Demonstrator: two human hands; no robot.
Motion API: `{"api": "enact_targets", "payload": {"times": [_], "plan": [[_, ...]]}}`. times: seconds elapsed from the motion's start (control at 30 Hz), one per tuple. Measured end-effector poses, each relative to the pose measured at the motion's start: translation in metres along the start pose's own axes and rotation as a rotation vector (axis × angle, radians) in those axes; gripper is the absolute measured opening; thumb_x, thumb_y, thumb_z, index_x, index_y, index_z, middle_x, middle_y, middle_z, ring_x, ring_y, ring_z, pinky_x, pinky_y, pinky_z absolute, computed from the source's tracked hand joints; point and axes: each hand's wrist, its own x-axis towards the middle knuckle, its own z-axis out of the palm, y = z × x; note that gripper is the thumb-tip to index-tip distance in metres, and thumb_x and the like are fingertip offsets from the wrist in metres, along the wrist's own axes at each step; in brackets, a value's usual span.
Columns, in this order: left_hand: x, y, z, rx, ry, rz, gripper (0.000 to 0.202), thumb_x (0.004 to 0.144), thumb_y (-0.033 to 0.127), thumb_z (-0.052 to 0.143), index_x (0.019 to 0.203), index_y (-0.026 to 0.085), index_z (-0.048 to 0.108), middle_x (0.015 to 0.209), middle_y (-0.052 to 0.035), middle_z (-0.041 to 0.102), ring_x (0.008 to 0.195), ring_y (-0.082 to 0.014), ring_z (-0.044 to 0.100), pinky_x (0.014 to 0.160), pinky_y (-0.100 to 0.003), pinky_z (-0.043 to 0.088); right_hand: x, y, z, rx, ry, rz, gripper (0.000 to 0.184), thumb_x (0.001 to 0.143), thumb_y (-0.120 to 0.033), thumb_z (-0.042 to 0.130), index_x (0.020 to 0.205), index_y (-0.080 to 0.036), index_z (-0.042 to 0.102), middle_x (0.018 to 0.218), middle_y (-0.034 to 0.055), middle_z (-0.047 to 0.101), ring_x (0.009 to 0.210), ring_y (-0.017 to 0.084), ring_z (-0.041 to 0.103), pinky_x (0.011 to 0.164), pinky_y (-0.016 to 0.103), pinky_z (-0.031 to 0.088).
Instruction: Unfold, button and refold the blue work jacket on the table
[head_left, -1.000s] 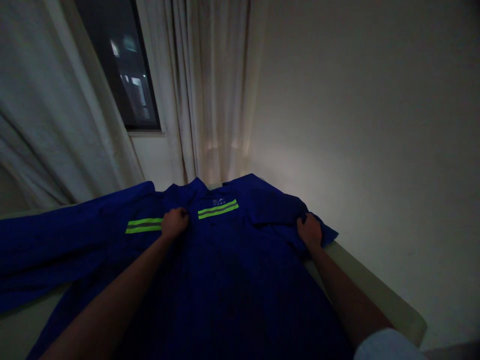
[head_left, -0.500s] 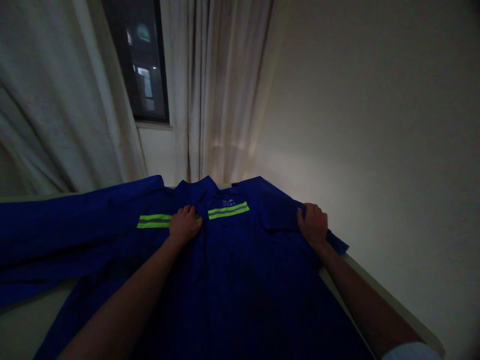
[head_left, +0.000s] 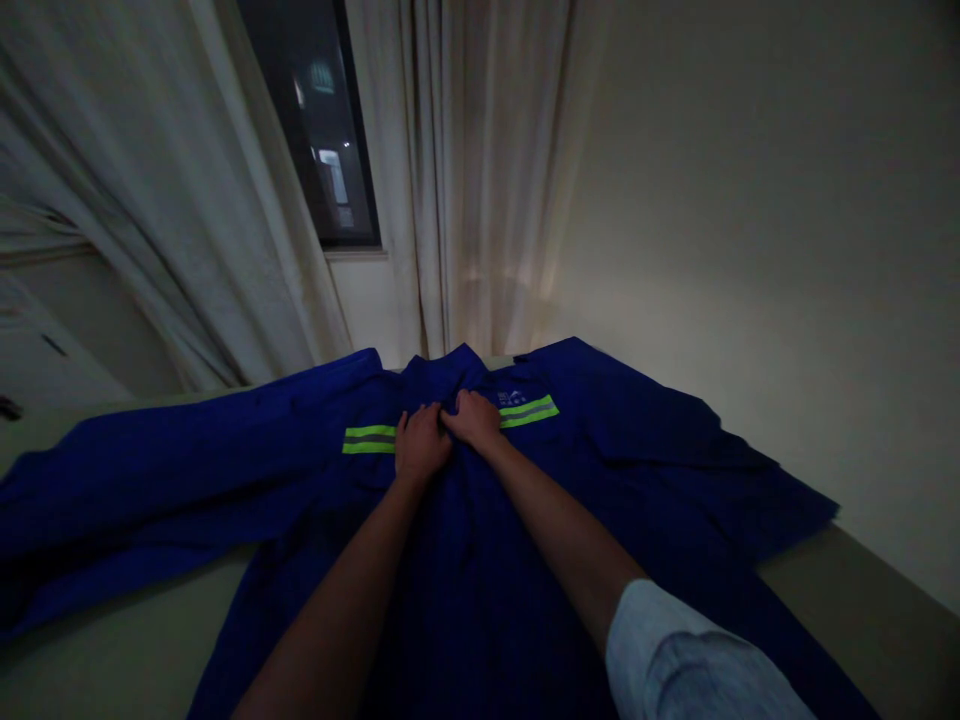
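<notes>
A dark blue work jacket (head_left: 517, 540) lies spread out, collar at the far side and both sleeves stretched sideways. Yellow-green reflective strips (head_left: 530, 411) with a grey line cross its chest, and small pale lettering sits above the right one. My left hand (head_left: 422, 441) has its fingers bent over the cloth by the inner end of the left strip. Close beside it, my right hand (head_left: 472, 417) pinches at the front centre below the collar (head_left: 448, 367). The hands nearly touch; the cloth between their fingertips is mostly hidden.
The jacket rests on a pale greenish surface (head_left: 97, 640). Behind it hang long light curtains (head_left: 427, 180), with a dark window (head_left: 330, 130) between them. A plain wall (head_left: 750, 230) borders the right side. The room is dim.
My right hand has left the right sleeve and moved left to the jacket's front centre. That sleeve now lies extended farther right. The view has shifted a little left.
</notes>
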Motion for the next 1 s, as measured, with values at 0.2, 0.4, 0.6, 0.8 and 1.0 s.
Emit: {"api": "enact_targets", "payload": {"times": [0.2,0.4,0.6,0.8,1.0], "plan": [[0.0,0.001,-0.001,-0.028,0.007,-0.02,0.06,0.091,0.021,0.05,0.151,0.018,0.051,0.152,-0.0112,0.062,0.145,-0.0239,0.053,0.131,-0.048,0.023,0.0,0.006,0.005,-0.005,0.0,-0.05,0.042,0.097,-0.057,0.059,0.117,-0.021,0.067,0.119,0.0138,0.074,0.109,0.03,0.071,0.09,0.039,0.052],[-0.001,0.005,-0.001,0.014,-0.032,-0.011,0.06,0.098,0.033,0.047,0.153,0.011,0.048,0.154,-0.0168,0.059,0.145,-0.0263,0.054,0.131,-0.048,0.023,0.008,0.014,0.011,0.075,-0.034,-0.157,0.021,0.104,-0.03,0.051,0.111,-0.025,0.069,0.116,0.0072,0.077,0.106,0.024,0.071,0.086,0.031,0.047],[-0.001,0.008,0.004,0.08,-0.086,-0.012,0.064,0.101,0.04,0.039,0.159,0.012,0.044,0.167,-0.0124,0.042,0.157,-0.0277,0.037,0.131,-0.051,0.022,0.022,0.027,0.011,0.183,-0.055,-0.164,0.012,0.099,-0.024,0.061,0.1,-0.024,0.073,0.107,0.0025,0.079,0.101,0.019,0.07,0.081,0.025,0.044],[-0.001,0.009,0.004,0.117,-0.123,-0.015,0.068,0.102,0.042,0.032,0.163,0.011,0.038,0.17,-0.0107,0.037,0.159,-0.0269,0.031,0.132,-0.05,0.019,0.023,0.026,0.011,0.257,-0.036,-0.13,0.011,0.096,-0.021,0.064,0.092,-0.023,0.075,0.098,0.0015,0.08,0.093,0.017,0.07,0.078,0.024,0.044],[-0.002,0.01,0.004,0.124,-0.112,0.01,0.068,0.102,0.042,0.034,0.163,0.012,0.038,0.17,-0.0121,0.037,0.158,-0.0279,0.034,0.131,-0.051,0.021,0.019,0.024,0.013,0.272,-0.018,-0.092,0.013,0.095,-0.023,0.063,0.09,-0.023,0.074,0.094,0.0011,0.079,0.088,0.017,0.07,0.074,0.024,0.044]]}}
